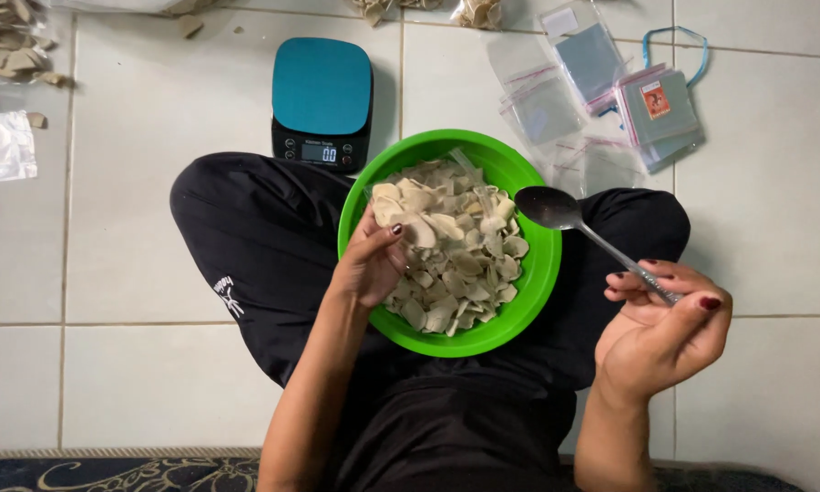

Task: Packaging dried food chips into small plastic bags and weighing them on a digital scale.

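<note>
A green bowl rests on my lap, heaped with pale dry chips. My left hand reaches into the bowl's left side and its fingers close on a few chips at the pile's top left. My right hand is raised to the right of the bowl and grips the handle of a metal spoon. The spoon's bowl hovers over the green rim at the right, and looks empty.
A small digital kitchen scale with a teal top stands on the white tiled floor beyond my left knee. Clear zip bags lie at the upper right. More chips and a plastic bag sit at the upper left.
</note>
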